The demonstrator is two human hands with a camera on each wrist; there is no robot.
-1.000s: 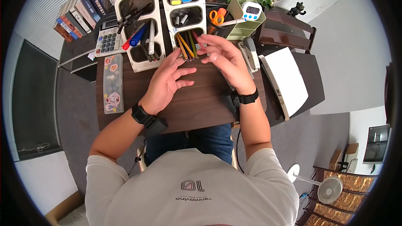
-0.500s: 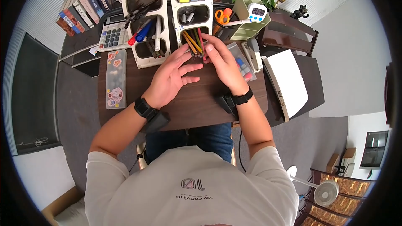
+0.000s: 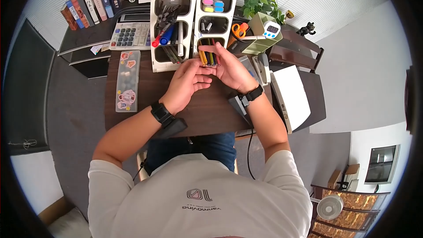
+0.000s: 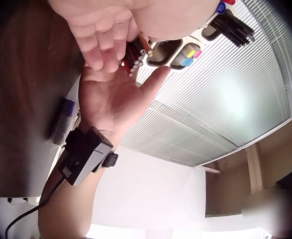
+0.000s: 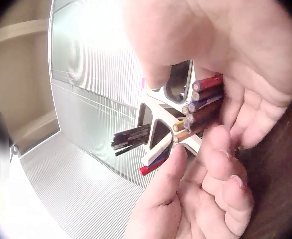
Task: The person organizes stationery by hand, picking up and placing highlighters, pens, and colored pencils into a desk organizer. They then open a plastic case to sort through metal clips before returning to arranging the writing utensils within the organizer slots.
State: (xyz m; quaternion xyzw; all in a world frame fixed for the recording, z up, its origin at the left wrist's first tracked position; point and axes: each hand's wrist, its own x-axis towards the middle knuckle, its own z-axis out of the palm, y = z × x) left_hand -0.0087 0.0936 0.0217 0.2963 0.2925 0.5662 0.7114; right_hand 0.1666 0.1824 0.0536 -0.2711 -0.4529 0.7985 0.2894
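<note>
A bunch of colored pencils [image 3: 209,58] leans toward the person in the front compartment of the right white organizer [image 3: 234,13]. Their blunt ends show close together in the right wrist view, where the pencils [image 5: 205,107] lie between both hands. My left hand [image 3: 186,81] cups them from the left, with its thumb beside the nearest pencils and its other fingers relaxed. On the other side, my right hand [image 3: 232,69] rests against the bunch, thumb extended along the far side. The left wrist view shows its palm [image 4: 106,94] turned inward, the fingertips partly hidden behind the left hand.
A second organizer [image 3: 192,26] with pens and markers stands to the left. Beside it are a calculator [image 3: 130,35] and a stickered case [image 3: 128,81]. Scissors [image 3: 240,29], a timer [image 3: 271,29], a stapler [image 3: 263,68] and a white box-shaped item [image 3: 294,97] are on the right.
Both hands have drawn together around the pencils, the right hand moving in to touch them. The pencils, fanned out before, now lie more evenly side by side. The head view has shifted.
</note>
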